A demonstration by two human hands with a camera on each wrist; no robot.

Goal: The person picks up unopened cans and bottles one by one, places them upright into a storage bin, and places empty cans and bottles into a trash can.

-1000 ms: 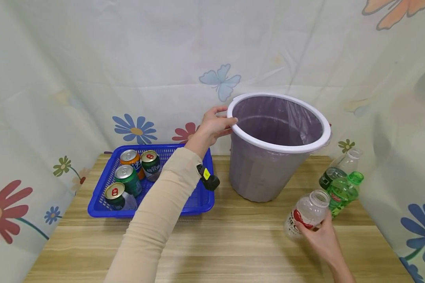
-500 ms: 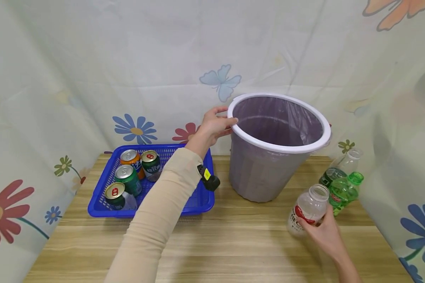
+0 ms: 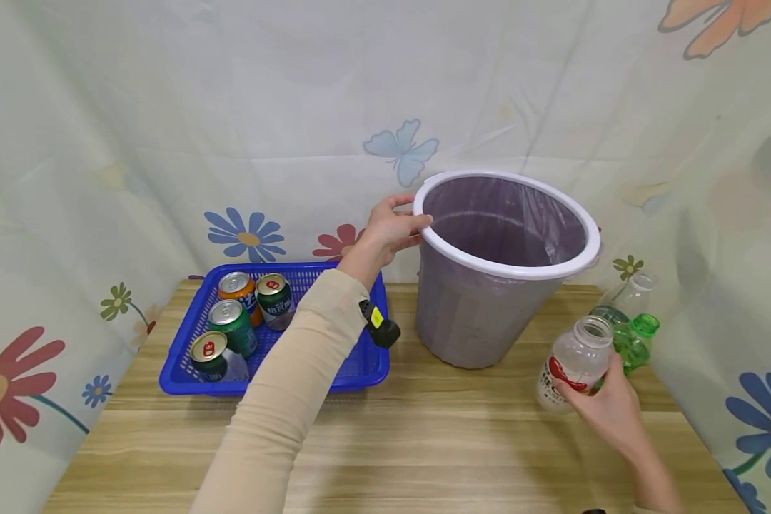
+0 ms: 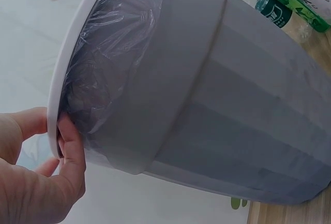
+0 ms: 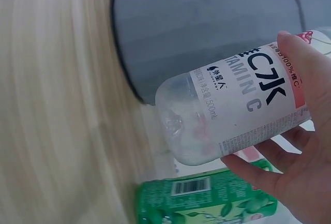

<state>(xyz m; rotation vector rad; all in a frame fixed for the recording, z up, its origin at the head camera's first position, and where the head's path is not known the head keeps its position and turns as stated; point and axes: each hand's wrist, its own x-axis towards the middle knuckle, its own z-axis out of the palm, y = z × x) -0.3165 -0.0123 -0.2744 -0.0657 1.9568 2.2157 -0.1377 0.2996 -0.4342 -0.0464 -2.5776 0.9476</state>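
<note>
My left hand [image 3: 388, 227] grips the white rim of a grey trash can [image 3: 469, 314], thumb over the inner edge and fingers outside. A clear plastic liner [image 4: 111, 53] lines the can and folds over the rim. To the right of the can, my right hand [image 3: 607, 410] holds a clear plastic bottle [image 5: 232, 102] with a white label and an open, capless neck. In the right wrist view its base hangs above the tabletop. Behind it stand a green plastic bottle [image 3: 642, 335] and a clear bottle with a dark green label [image 4: 274, 9], both partly hidden.
A blue plastic basket [image 3: 170, 357] at the left holds several drink cans, among them an orange can [image 3: 238, 289] and a green can [image 3: 231, 325]. All stand on a wooden table [image 3: 424, 442]. A flower-printed curtain [image 3: 283, 107] hangs behind and at the sides.
My right hand has raised the clear bottle and shifted it slightly right and away from me, covering more of the green bottle. My left hand keeps its grip on the rim.
</note>
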